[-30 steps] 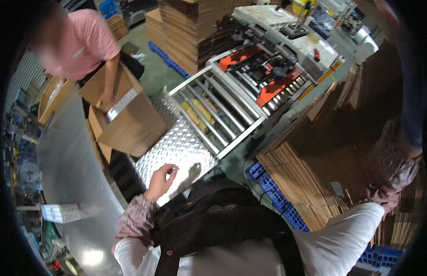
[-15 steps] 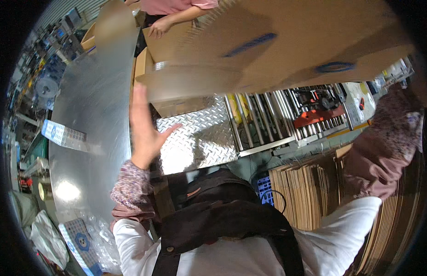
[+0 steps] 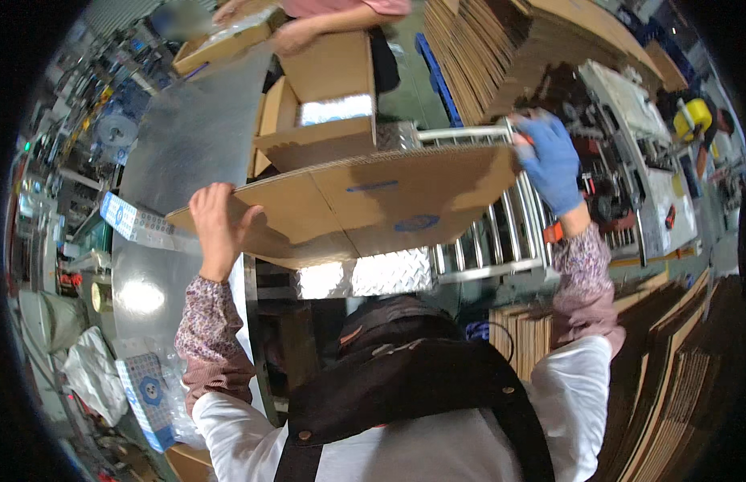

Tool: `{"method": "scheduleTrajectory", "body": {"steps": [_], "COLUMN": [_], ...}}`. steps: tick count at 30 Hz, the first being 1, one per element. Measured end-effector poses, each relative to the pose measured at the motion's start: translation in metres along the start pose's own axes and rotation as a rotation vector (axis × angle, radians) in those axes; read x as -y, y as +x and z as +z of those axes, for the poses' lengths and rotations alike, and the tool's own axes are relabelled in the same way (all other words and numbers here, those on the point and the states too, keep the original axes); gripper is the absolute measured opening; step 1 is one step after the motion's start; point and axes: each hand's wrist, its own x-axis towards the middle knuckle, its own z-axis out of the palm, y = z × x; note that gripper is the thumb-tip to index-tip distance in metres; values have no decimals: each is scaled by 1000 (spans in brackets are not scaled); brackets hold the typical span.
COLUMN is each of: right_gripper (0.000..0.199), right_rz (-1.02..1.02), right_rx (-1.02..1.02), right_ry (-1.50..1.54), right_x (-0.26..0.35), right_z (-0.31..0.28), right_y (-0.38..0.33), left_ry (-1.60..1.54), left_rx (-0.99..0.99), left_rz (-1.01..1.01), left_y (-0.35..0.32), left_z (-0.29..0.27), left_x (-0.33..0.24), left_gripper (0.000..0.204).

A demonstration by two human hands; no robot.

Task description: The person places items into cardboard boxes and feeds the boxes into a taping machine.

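In front of me a flattened cardboard box point(image 3: 300, 217) with blue marks is held slantwise, spanning both my hands. My bare left hand point(image 3: 218, 229) grips its left end, fingers over the top edge and thumb on the near face. At the right end my right hand point(image 3: 552, 163), in a blue glove, is closed on the edge, slightly blurred. Below the cardboard shows a diamond-plate metal surface point(image 3: 393, 273). Just beyond stands an open carton point(image 3: 329, 76) with something shiny inside, partly hidden behind the cardboard.
A co-worker's hand point(image 3: 296, 36) is at the open carton's far flap. A steel table point(image 3: 188, 120) runs along the left, with a blue-and-white printed carton piece point(image 3: 136, 218) by it. Roller conveyor point(image 3: 501, 233) lies right. Flat carton stacks stand far right point(image 3: 477, 60) and near right point(image 3: 670, 377).
The cardboard has swung down and lies lower between my hands. My left hand, open before, now grips its left end. My gloved right hand has come into view, farther left.
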Motion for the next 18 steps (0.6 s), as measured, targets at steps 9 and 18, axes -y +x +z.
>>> {"method": "scheduleTrajectory", "body": {"steps": [9,18], "right_gripper": [31,31], "right_rz": [-260,-136], "right_rx": [223,216], "right_ry": [108,153], "right_x": [33,45], "right_z": [47,52], "right_y": [12,34], "left_ry": [-304,-562], "left_rx": [445,762], "left_rz": [-294,-703], "left_y": [-214,-249], "left_z": [55,81], "left_x": [-71,-91], "left_gripper": [46,40]}}
